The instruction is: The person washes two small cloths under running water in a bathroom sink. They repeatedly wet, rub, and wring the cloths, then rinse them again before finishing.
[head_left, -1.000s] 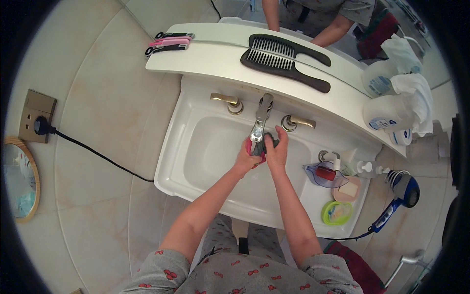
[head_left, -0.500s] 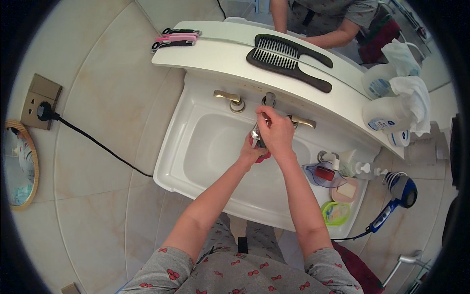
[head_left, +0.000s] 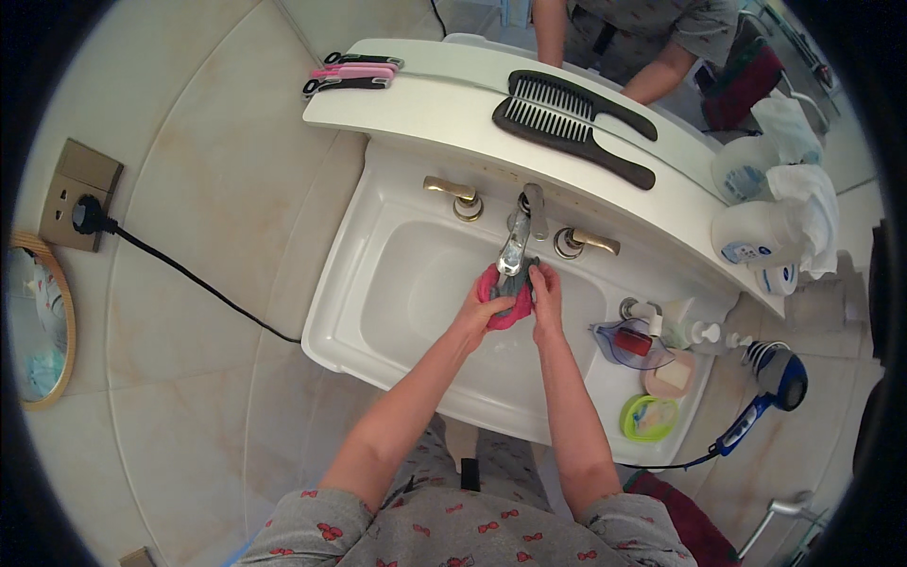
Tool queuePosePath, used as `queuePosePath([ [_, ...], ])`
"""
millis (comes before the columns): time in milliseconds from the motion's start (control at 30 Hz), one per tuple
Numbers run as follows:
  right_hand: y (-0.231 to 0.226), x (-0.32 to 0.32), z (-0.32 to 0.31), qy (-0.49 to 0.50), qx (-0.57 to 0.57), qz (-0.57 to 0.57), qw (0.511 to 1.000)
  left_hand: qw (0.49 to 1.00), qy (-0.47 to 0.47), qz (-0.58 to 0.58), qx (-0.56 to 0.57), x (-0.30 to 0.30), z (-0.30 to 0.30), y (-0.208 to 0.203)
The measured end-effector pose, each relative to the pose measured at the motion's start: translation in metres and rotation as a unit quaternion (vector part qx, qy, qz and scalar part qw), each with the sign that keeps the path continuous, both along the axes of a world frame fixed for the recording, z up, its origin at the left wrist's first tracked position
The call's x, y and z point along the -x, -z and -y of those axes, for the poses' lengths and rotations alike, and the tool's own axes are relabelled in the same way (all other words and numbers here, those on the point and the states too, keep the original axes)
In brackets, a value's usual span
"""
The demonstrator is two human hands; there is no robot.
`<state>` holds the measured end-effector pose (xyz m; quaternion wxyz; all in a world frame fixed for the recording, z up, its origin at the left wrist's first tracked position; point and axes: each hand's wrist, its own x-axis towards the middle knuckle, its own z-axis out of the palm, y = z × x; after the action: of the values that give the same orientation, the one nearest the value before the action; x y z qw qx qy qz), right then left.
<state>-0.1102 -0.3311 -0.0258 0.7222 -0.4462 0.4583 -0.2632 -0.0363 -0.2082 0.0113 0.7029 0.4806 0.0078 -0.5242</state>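
Under the spout of the metal faucet (head_left: 515, 248) I hold a small pink and grey cloth (head_left: 518, 314); its exact kind is unclear. My left hand (head_left: 475, 312) grips its left side, thumb lying across the fabric. On the other side, my right hand (head_left: 547, 298) has its fingers closed on the grey part. Both hands are over the white sink (head_left: 402, 298), just below the spout's end. Brass-coloured lever handles, a left one (head_left: 455, 194) and a right one (head_left: 588, 242), flank the faucet. Whether water is running cannot be made out.
A white shelf (head_left: 425, 109) beneath the mirror carries a black comb (head_left: 576, 142), pink and black clips (head_left: 351, 77) and a white bottle (head_left: 746, 231). Soap in a dish (head_left: 669, 376), a green container (head_left: 649, 419) and pump bottles line the sink's right side. A blue hair dryer (head_left: 779, 378) hangs beyond.
My right hand has come down from the faucet onto the cloth, uncovering the spout. More of the pink cloth shows between my hands. The whole view has shifted slightly.
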Motion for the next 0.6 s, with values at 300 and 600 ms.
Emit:
queuePosePath([
  [300, -0.042, -0.008, 0.010, -0.042, 0.280, -0.106, 0.953, 0.986, -0.046, -0.143, 0.068, -0.004, 0.007, 0.005],
  [600, -0.131, -0.052, 0.008, -0.177, 0.461, -0.230, 0.838, 0.995, 0.005, -0.101, -0.001, -0.020, 0.033, 0.022],
])
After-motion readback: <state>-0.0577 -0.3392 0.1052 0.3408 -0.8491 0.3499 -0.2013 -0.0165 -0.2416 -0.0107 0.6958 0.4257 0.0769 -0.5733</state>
